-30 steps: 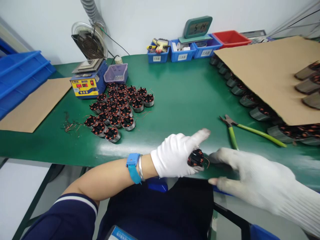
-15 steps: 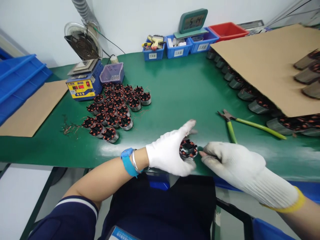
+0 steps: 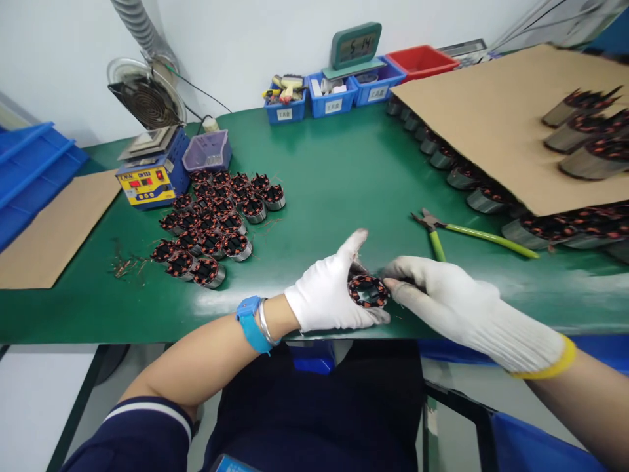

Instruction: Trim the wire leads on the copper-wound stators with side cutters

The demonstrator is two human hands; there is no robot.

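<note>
My left hand (image 3: pixel 334 288), in a white glove, is wrapped round the side of a copper-wound stator (image 3: pixel 368 292) at the front edge of the green table. The stator's round opening faces up toward the camera. At its right rim is my right hand (image 3: pixel 437 295), gloved too, with thumb and forefinger pinched together. Whatever sits between those fingertips is too small to make out. Green-handled cutters (image 3: pixel 435 229) lie with jaws apart just beyond my right hand.
Several stators (image 3: pixel 209 229) stand grouped on the left beside a power unit (image 3: pixel 152 174) and wire scraps (image 3: pixel 128 265). At the right, cardboard (image 3: pixel 491 124) covers more stators, with others on top. Blue bins (image 3: pixel 334 101) and a clock (image 3: pixel 356 46) line the back.
The view has shifted, so the table things appear further left. My right hand has closed in on the stator's right rim, and the stator's opening shows more clearly.
</note>
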